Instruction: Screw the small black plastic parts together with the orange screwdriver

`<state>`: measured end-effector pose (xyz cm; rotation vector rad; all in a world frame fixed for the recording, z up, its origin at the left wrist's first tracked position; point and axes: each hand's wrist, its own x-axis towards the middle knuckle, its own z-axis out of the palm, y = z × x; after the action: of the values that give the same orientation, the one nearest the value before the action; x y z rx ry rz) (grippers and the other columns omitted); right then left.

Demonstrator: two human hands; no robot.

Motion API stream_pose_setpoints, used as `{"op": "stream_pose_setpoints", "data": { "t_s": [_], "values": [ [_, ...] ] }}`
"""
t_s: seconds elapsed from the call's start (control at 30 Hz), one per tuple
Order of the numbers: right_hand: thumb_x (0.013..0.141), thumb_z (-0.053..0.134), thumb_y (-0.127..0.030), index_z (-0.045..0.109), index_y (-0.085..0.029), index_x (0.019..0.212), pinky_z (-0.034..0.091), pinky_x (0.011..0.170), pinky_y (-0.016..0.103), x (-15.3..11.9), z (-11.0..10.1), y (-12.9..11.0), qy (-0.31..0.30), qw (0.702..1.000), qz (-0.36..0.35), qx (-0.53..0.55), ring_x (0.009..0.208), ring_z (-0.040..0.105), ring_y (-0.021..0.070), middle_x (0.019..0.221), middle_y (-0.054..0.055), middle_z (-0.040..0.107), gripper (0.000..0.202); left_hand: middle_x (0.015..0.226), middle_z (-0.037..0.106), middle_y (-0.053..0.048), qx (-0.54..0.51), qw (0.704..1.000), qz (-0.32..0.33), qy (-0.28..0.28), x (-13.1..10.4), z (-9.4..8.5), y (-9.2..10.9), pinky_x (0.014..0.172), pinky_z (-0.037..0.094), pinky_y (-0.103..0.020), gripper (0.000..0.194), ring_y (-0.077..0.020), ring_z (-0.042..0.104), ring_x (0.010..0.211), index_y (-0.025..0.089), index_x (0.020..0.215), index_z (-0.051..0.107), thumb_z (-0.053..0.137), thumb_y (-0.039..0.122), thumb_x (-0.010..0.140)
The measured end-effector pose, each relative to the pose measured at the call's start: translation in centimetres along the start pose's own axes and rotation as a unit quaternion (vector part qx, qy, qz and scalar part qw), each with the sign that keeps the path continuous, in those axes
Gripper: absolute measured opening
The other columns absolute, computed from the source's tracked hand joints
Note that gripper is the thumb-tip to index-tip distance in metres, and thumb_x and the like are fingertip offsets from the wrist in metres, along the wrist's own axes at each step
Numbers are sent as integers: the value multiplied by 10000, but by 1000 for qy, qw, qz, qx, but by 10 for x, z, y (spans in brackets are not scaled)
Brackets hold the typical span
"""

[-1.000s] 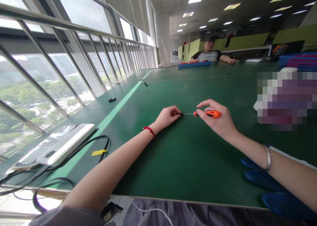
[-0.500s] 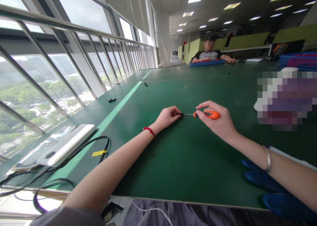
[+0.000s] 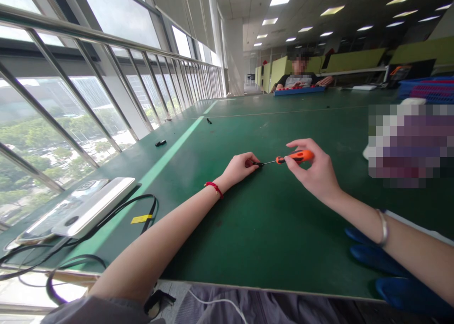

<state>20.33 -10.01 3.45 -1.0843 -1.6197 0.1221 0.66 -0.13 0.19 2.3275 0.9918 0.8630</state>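
Observation:
My left hand [image 3: 242,166] rests on the green table and pinches a small black part [image 3: 260,164]; its exact kind is too small to make out. In my right hand [image 3: 317,170] is a screwdriver [image 3: 300,157] with an orange and black handle, gripped between thumb and fingers. The thin metal shaft points left and slopes down, its tip meeting the black part. The handle sits a little higher than the tip.
Two small black pieces [image 3: 161,143] lie toward the left edge. A white power bank [image 3: 94,208], a phone and black cables are at near left. Blue gloves [image 3: 379,258] lie under my right forearm. Across the table, a person sits behind a blue tray [image 3: 300,91].
The screwdriver's handle has tilted upward, and my right hand has risen slightly with it. My left hand has stayed in place. The person across the table has moved their arms.

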Motion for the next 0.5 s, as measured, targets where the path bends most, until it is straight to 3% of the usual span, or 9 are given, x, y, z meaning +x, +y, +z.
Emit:
{"op": "stream_pose_setpoints", "data": {
  "t_s": [0.1, 0.2, 0.3, 0.43, 0.5],
  "values": [
    [752, 635, -258, 536, -232, 1011, 483, 602, 296, 1, 0, 1, -9, 1000, 1, 8, 597, 581, 155, 711, -14, 591, 279, 770, 663, -34, -1, 1000, -1, 0, 0, 0, -1, 649, 465, -239, 139, -136, 589, 698, 142, 857, 656, 608, 251, 785],
    [787, 612, -307, 577, -235, 857, 448, 533, 284, 2, -1, 3, -53, 998, 12, -4, 534, 561, 149, 630, -19, 593, 107, 762, 660, -30, -1, 1000, -2, 2, 0, 0, -1, 657, 468, -240, 143, -132, 585, 689, 144, 863, 657, 605, 253, 787],
    [802, 600, -324, 592, -234, 782, 435, 511, 279, 1, -1, 3, -59, 998, 12, -6, 523, 561, 143, 660, -5, 622, 93, 757, 659, -29, 1, 1000, 0, 2, 0, 1, -1, 655, 466, -239, 142, -130, 583, 683, 144, 865, 657, 601, 250, 790],
    [760, 629, -257, 562, -231, 974, 481, 616, 296, 1, 0, 2, -7, 1000, -6, 4, 620, 594, 156, 766, 3, 621, 226, 751, 658, -28, 1, 1000, -2, 0, 0, 1, -1, 647, 461, -238, 139, -131, 582, 681, 144, 867, 656, 602, 248, 790],
    [751, 638, -257, 539, -231, 1024, 478, 615, 295, 1, 0, 1, -9, 1000, -5, 4, 602, 582, 154, 714, -16, 593, 292, 760, 661, -29, -1, 1000, -2, -1, 0, 1, -1, 650, 461, -237, 139, -132, 586, 688, 146, 865, 654, 603, 251, 790]
  ]
}}
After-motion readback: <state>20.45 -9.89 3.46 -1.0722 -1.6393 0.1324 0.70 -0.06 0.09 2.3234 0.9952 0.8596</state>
